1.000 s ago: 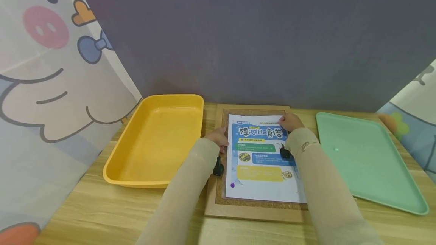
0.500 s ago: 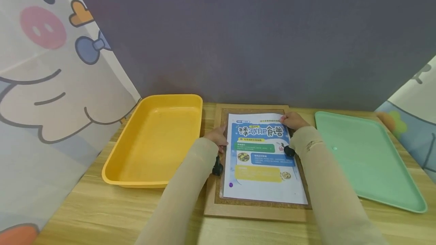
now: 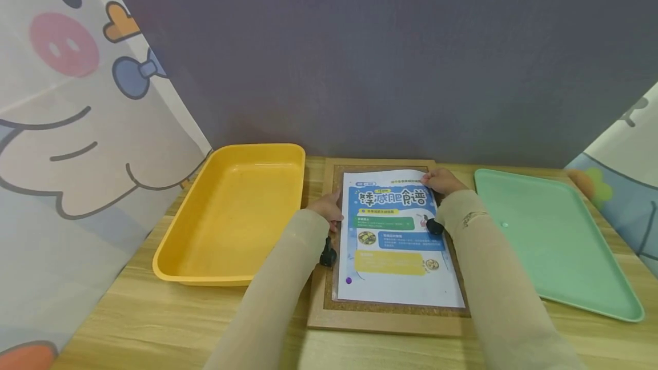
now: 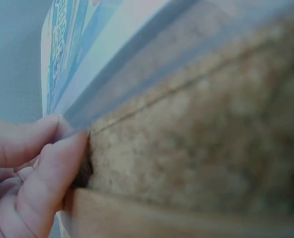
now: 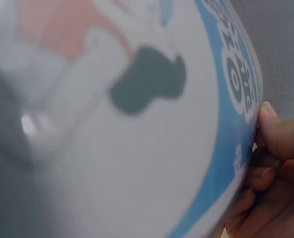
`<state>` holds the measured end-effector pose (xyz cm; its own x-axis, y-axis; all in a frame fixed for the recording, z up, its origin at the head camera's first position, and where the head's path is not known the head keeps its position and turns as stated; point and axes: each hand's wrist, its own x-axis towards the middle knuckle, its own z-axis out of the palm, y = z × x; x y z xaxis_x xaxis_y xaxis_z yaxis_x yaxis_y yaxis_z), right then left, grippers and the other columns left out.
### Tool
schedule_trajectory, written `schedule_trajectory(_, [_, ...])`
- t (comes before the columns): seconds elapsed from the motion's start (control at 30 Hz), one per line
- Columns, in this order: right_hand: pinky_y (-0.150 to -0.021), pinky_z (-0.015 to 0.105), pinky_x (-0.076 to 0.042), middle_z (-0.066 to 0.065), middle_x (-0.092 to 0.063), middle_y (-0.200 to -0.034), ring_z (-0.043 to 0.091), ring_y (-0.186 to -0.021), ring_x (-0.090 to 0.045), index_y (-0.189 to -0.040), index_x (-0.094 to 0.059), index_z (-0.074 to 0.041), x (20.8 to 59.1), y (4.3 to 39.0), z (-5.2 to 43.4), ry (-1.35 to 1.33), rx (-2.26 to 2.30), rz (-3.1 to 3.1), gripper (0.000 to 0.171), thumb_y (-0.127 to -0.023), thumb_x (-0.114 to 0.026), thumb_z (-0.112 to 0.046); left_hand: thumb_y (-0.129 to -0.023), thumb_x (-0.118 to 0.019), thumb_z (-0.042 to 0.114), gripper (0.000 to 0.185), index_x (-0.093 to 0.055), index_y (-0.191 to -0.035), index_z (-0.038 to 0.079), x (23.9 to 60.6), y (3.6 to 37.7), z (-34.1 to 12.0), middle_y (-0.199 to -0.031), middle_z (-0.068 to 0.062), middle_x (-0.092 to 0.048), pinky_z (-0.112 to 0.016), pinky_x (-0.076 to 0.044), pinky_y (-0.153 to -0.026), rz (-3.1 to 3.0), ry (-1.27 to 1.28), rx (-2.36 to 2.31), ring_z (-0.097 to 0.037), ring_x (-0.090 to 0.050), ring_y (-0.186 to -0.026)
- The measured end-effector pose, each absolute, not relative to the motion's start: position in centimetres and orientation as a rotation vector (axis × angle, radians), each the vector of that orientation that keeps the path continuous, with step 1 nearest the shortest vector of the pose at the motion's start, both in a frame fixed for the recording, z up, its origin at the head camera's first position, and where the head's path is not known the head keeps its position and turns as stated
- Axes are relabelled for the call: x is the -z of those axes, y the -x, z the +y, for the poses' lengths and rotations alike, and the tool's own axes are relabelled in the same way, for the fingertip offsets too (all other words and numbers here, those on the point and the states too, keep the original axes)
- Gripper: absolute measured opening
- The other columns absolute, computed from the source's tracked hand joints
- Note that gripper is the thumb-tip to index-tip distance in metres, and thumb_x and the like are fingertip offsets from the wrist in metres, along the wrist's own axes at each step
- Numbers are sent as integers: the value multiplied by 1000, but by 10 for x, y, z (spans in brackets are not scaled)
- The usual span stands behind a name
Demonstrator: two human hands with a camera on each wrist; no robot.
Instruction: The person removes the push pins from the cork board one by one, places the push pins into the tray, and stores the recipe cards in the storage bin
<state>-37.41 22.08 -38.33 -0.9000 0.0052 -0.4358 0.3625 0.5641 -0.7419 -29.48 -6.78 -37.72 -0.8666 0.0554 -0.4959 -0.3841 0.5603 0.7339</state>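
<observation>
Fingers (image 4: 47, 163) of both hands pinch flyer (image 3: 396, 238) edges | yellow bin (image 3: 231, 216) bare | green tray (image 3: 555, 244) seemingly holds one speck

The sheet (image 3: 398, 238) under my hands is white, printed with blue bands, one green bar, one yellow block and a purple dot. The board (image 3: 382, 316) has speckled brown cork in a light wood frame. At 9 o'clock: yellow tray (image 3: 231, 210). At 3 o'clock: mint-green tray (image 3: 555, 244). The surface (image 3: 154, 324) is pale woodgrain. My sleeves (image 3: 272, 296) are beige.
</observation>
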Motion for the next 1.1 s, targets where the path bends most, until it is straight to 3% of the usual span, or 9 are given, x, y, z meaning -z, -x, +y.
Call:
schedule_trajectory(0.3, [-84, 37, -46, 16, -58, -113, 29, -97, -58, -122, -51, -3, 375, 370, 221, -347, 1338, 2319, 30, -104, -44, -26, -93, -59, -3, 80, -18, -157, 20, 363, 283, -66, -145, -17, -39, -23, -46, -52, 2347, 260, -1261, -19, -46, -61])
schedule_trajectory(0.47, [-81, 36, -44, 14, -56, -110, 29, -97, -54, -111, -50, -5, 371, 367, 219, -378, 1347, 2300, 20, -104, -44, -22, -93, -59, -3, 80, -17, -157, 21, 361, 282, -65, -148, -16, -37, -23, -45, -50, 2343, 258, -1262, -18, -45, -58])
schedule_trajectory(0.63, [-78, 35, -40, 11, -51, -97, 27, -91, -50, -98, -51, -3, 369, 366, 219, -267, 1249, 2380, 15, -102, -46, -16, -93, -58, -4, 79, -17, -157, 18, 364, 285, -66, -144, -18, -41, -22, -46, -50, 2353, 212, -1265, -17, -44, -55])
schedule_trajectory(0.83, [-73, 33, -49, 12, -64, -100, 26, -88, -62, -101, -58, -4, 369, 364, 218, -309, 1297, 2356, 19, -101, -51, -22, -93, -57, -5, 79, -18, -157, 19, 368, 288, -67, -140, -17, -45, -22, -45, -48, 2358, 194, -1279, -17, -43, -50])
schedule_trajectory(0.97, [-83, 39, -46, 15, -57, -113, 30, -101, -56, -109, -57, -3, 369, 364, 220, -283, 1267, 2395, 21, -101, -50, -21, -93, -59, -3, 80, -17, -157, 20, 371, 293, -67, -136, -19, -47, -23, -46, -49, 2353, 216, -1261, -18, -44, -52])
schedule_trajectory(1.1, [-88, 44, -39, 17, -50, -107, 33, -103, -46, -107, -57, 3, 366, 365, 221, -110, 1094, 2560, 20, -101, -50, -15, -92, -61, -2, 83, -17, -157, 24, 375, 299, -69, -136, -18, -46, -25, -47, -49, 2341, 282, -1246, -20, -46, -55])
